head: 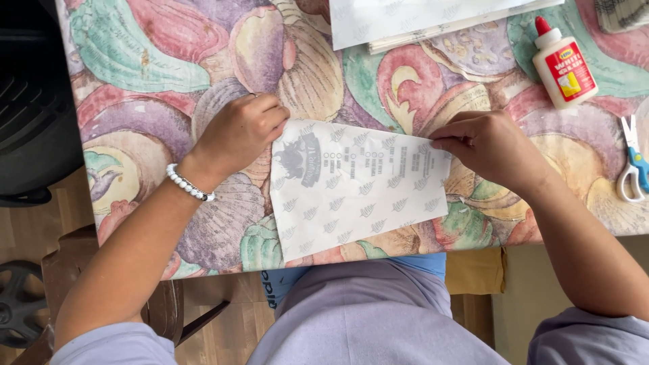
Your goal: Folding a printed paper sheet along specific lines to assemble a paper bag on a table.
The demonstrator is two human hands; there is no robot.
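Note:
A sheet of thin white printed paper (358,196) lies flat near the table's front edge, grey pattern and print showing through. My left hand (240,132) rests with curled fingers on the sheet's top left corner; a white bead bracelet is on that wrist. My right hand (490,145) pinches the sheet's top right edge between thumb and fingers. Both hands press the paper against the tablecloth (155,74), which has a colourful fruit and vegetable print.
A stack of more white paper (419,20) lies at the back. A white glue bottle (562,64) with a red cap lies at the right. Blue-handled scissors (634,162) sit at the right edge. A dark chair (30,108) stands left.

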